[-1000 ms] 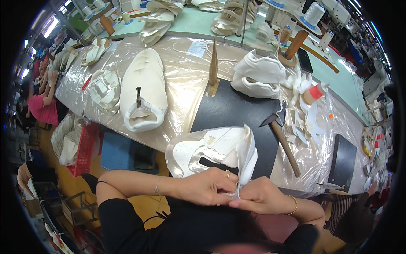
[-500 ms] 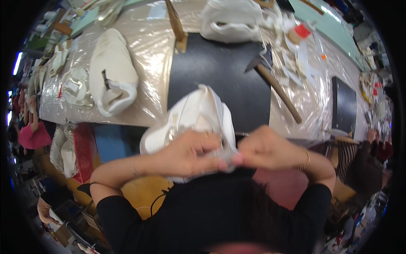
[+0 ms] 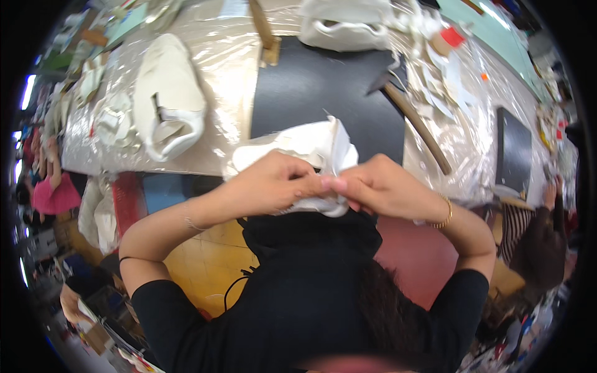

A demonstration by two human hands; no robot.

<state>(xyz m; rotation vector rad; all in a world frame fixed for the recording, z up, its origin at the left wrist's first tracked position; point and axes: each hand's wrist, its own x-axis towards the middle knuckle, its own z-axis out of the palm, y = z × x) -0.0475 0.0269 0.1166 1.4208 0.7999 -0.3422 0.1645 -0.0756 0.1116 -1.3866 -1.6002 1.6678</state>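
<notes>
A white sewn, bag-like piece (image 3: 289,138) is in front of me, over the near edge of a black board. My left hand (image 3: 280,180) is closed on its edge, thumb and fingers pinched together. Right beside it, my right hand (image 3: 379,183) pinches the same edge, so the thumb tips of both hands almost meet. The fingers hide the exact spot they grip. Part of the piece hangs below the hands, near my black top.
Beyond the piece lies the black board (image 3: 323,87), with a hammer (image 3: 416,121) across its right side. A cream bag-like piece (image 3: 171,87) lies left, another white one (image 3: 345,28) at the back. A red-topped container (image 3: 446,40) stands among white scraps. Other people sit at both sides.
Both hands have moved away from my body, and their fingertips have come closer together. The white piece has turned and looks lower and more folded. The whole view has shifted slightly.
</notes>
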